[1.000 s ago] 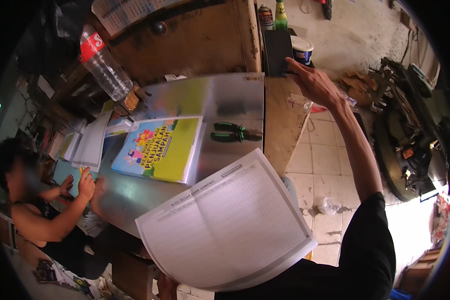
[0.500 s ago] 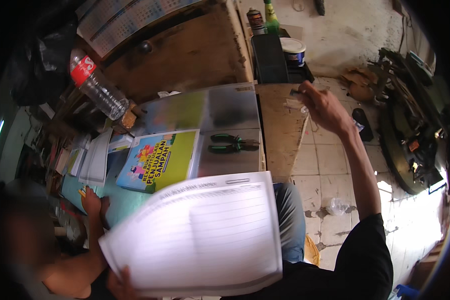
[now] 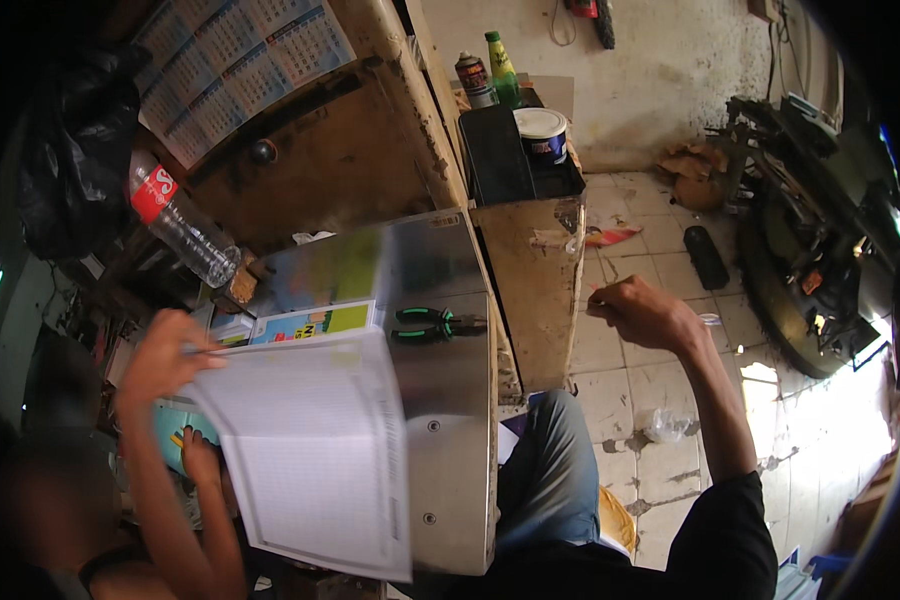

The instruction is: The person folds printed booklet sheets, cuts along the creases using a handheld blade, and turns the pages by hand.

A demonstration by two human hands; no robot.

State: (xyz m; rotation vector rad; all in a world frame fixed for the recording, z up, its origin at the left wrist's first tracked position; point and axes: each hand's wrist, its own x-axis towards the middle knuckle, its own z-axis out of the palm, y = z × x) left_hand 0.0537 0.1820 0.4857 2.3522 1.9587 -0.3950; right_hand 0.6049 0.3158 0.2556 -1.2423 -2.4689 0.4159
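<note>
My left hand (image 3: 200, 450) grips the left edge of a large white ruled sheet (image 3: 315, 460), which is held up over the near left part of the metal table (image 3: 450, 420). Another person sits at lower left; that person's hand (image 3: 165, 355) is raised to the sheet's top left corner with a thin pen. My right hand (image 3: 642, 312) hovers over the tiled floor right of a wooden bench (image 3: 535, 290), fingers curled shut; I cannot tell whether it holds anything small. Green-handled pliers (image 3: 430, 322) lie on the table beside a colourful booklet (image 3: 310, 322).
A plastic bottle with a red label (image 3: 180, 225) lies at the far left. A black tray (image 3: 495, 150), a white-lidded tin (image 3: 542, 130), a spray can (image 3: 473, 75) and a green bottle (image 3: 500, 60) stand beyond the bench. Dark machinery (image 3: 820, 250) fills the right. A crumpled plastic bag (image 3: 665, 425) lies on the floor.
My right hand has drawn back from the black tray toward me. The ruled sheet has moved left and now covers most of the booklet. The other person's hand has risen to its corner.
</note>
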